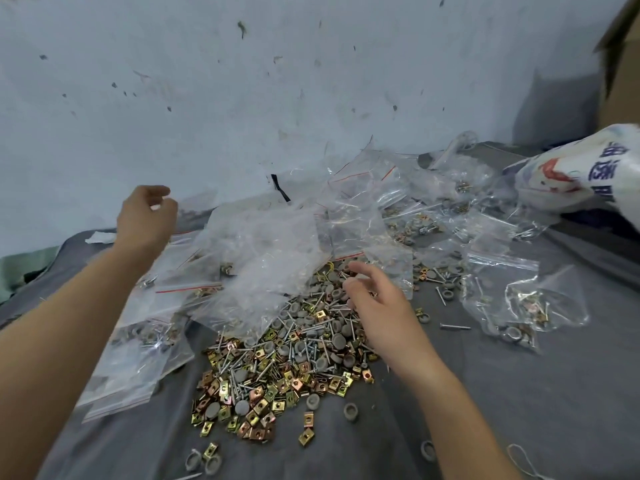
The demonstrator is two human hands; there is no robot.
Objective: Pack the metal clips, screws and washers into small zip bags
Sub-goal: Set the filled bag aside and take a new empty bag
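While the right hand [381, 306] is hovering, fingers loosely apart, over the pile of clips, screws and washers [277, 368], the left hand [147, 216] is hanging curled beside the zip bags [270, 258]; cannot tell if it's pinching 1. Bags are overlapping the pile, so a hasty grab risks scattering parts.

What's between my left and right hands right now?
A heap of clear zip bags lies between the left hand and right hand, in the head view.
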